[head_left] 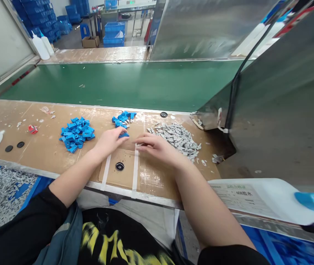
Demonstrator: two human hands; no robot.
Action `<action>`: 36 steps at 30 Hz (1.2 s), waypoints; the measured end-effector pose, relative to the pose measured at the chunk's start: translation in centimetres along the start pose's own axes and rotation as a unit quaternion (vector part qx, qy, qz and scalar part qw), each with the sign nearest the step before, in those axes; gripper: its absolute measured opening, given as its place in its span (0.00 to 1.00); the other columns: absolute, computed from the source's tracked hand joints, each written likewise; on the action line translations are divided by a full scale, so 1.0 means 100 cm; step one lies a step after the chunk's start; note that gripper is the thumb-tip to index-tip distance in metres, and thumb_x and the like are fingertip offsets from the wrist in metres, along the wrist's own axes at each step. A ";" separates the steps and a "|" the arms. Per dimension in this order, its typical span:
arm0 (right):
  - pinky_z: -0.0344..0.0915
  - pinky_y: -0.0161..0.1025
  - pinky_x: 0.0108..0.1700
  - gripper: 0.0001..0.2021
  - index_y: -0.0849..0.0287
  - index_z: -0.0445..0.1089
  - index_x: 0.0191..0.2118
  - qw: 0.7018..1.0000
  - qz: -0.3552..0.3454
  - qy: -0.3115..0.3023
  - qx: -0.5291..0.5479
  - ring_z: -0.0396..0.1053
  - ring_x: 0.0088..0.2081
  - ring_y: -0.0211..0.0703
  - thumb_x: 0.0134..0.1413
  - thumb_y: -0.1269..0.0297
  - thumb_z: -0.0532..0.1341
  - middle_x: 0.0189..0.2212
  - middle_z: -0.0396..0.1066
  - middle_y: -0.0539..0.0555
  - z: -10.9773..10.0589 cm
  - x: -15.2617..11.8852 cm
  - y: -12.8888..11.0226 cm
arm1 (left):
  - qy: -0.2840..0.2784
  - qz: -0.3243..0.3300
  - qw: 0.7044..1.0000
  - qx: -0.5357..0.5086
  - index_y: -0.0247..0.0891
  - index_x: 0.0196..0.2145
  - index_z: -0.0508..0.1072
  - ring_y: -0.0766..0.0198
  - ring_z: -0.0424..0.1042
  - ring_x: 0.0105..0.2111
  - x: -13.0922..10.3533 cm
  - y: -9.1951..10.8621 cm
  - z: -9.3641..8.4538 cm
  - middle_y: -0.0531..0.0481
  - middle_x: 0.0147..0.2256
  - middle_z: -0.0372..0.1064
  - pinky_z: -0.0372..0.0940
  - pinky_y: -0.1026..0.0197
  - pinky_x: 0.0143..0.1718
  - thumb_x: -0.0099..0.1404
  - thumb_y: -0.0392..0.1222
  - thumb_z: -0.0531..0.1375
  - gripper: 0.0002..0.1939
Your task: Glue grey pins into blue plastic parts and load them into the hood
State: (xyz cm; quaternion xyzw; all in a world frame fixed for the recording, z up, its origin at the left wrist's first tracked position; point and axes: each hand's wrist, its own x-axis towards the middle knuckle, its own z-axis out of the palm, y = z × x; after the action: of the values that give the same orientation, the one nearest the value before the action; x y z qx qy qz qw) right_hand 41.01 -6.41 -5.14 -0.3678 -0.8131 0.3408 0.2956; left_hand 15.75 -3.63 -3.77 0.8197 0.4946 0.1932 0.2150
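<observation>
My left hand (109, 141) is over the cardboard-covered bench, its thumb and forefinger closed on a small blue plastic piece (124, 135). Facing it, slightly apart, is my right hand (158, 148), fingers drawn together and a little blurred; whatever may be in its fingertips is hidden. A heap of small grey pieces (180, 140) lies just beyond my right hand. Left of my left hand is a larger pile of blue plastic pieces (77, 134), and a smaller blue cluster (124, 118) lies ahead of it. Below both hands a round black disc (120, 166) sits between two white tape strips.
A green conveyor belt (113, 84) runs behind the bench. Metal housing (281, 110) rises on the right, above a large white bottle (256, 198) with a blue cap. A bin of grey pieces (5, 198) stands lower left. Black caps (20, 144) lie at left.
</observation>
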 end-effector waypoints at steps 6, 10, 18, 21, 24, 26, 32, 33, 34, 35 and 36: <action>0.73 0.47 0.54 0.05 0.52 0.82 0.41 0.987 -0.052 -0.013 0.150 0.76 0.46 0.43 0.66 0.60 0.67 0.41 0.78 0.53 0.035 0.006 -0.014 | 0.019 0.071 0.993 -0.091 0.39 0.46 0.79 0.56 0.75 0.47 0.006 -0.026 0.037 0.44 0.47 0.72 0.69 0.55 0.53 0.70 0.42 0.66 0.08; 0.75 0.46 0.51 0.04 0.52 0.83 0.37 0.978 -0.008 0.018 0.209 0.78 0.43 0.44 0.59 0.59 0.73 0.38 0.81 0.52 0.041 0.004 -0.015 | 0.039 0.084 0.985 -0.144 0.40 0.48 0.76 0.57 0.74 0.46 0.006 -0.030 0.036 0.47 0.46 0.74 0.67 0.56 0.51 0.74 0.52 0.63 0.14; 0.76 0.41 0.45 0.04 0.53 0.84 0.37 0.977 -0.001 -0.085 0.198 0.78 0.40 0.42 0.60 0.60 0.73 0.40 0.80 0.54 0.045 0.001 -0.009 | -0.002 0.031 0.992 -0.124 0.38 0.56 0.68 0.51 0.76 0.47 0.002 -0.020 0.038 0.44 0.49 0.75 0.66 0.54 0.47 0.79 0.55 0.54 0.19; 0.75 0.40 0.43 0.04 0.52 0.85 0.39 0.979 -0.011 -0.102 0.177 0.77 0.38 0.41 0.61 0.59 0.72 0.37 0.78 0.54 0.049 0.000 -0.006 | 0.000 0.045 0.991 -0.128 0.37 0.55 0.69 0.52 0.75 0.49 0.001 -0.022 0.042 0.43 0.50 0.75 0.67 0.54 0.49 0.78 0.51 0.55 0.17; 0.75 0.40 0.42 0.04 0.52 0.85 0.39 0.980 -0.016 -0.113 0.164 0.76 0.38 0.41 0.62 0.60 0.72 0.37 0.77 0.53 0.052 0.000 -0.006 | 0.001 0.083 0.987 -0.140 0.39 0.52 0.73 0.54 0.75 0.50 0.001 -0.023 0.043 0.45 0.50 0.76 0.66 0.55 0.52 0.77 0.49 0.58 0.14; 0.75 0.39 0.41 0.04 0.51 0.85 0.39 0.980 -0.019 -0.120 0.159 0.76 0.37 0.40 0.62 0.60 0.72 0.37 0.77 0.53 0.052 0.000 -0.008 | -0.003 0.082 0.983 -0.161 0.40 0.53 0.74 0.55 0.75 0.51 0.001 -0.023 0.042 0.46 0.51 0.76 0.65 0.56 0.52 0.77 0.50 0.58 0.14; 0.74 0.42 0.39 0.08 0.53 0.81 0.34 0.972 0.058 0.024 0.227 0.75 0.33 0.42 0.57 0.55 0.75 0.31 0.78 0.52 0.047 -0.003 -0.005 | -0.005 0.024 0.979 -0.203 0.46 0.56 0.74 0.56 0.76 0.46 -0.001 -0.021 0.037 0.51 0.49 0.78 0.66 0.57 0.49 0.76 0.59 0.58 0.20; 0.73 0.42 0.37 0.11 0.54 0.80 0.33 0.963 0.082 0.090 0.241 0.74 0.31 0.42 0.56 0.53 0.75 0.30 0.78 0.52 0.047 -0.004 -0.002 | -0.006 0.018 0.982 -0.188 0.46 0.55 0.75 0.56 0.76 0.44 -0.001 -0.021 0.036 0.51 0.47 0.78 0.66 0.56 0.47 0.76 0.59 0.58 0.19; 0.73 0.42 0.35 0.13 0.54 0.79 0.34 0.951 0.105 0.153 0.249 0.73 0.29 0.42 0.55 0.50 0.75 0.29 0.77 0.51 0.046 -0.003 0.002 | -0.011 0.011 0.985 -0.170 0.46 0.54 0.75 0.55 0.76 0.42 -0.001 -0.020 0.035 0.51 0.45 0.78 0.66 0.56 0.46 0.75 0.60 0.59 0.19; 0.73 0.43 0.34 0.15 0.54 0.78 0.34 0.938 0.123 0.206 0.251 0.73 0.28 0.42 0.54 0.48 0.75 0.27 0.77 0.51 0.046 -0.003 0.006 | -0.018 0.003 0.988 -0.152 0.46 0.53 0.75 0.55 0.76 0.40 -0.002 -0.019 0.034 0.51 0.42 0.78 0.66 0.56 0.44 0.75 0.60 0.60 0.19; 0.74 0.43 0.34 0.17 0.54 0.77 0.35 0.927 0.136 0.246 0.248 0.73 0.27 0.42 0.53 0.46 0.75 0.26 0.77 0.51 0.046 -0.001 0.010 | -0.025 -0.002 0.990 -0.136 0.46 0.52 0.75 0.54 0.76 0.39 -0.002 -0.018 0.033 0.51 0.40 0.78 0.66 0.56 0.42 0.74 0.60 0.60 0.19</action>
State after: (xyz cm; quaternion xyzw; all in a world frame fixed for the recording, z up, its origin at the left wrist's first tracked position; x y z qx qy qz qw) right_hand 38.12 -7.57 -8.65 -0.4623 -0.5463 0.4673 0.5192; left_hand 16.09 -3.55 -7.56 0.7864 0.4601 0.2373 0.3371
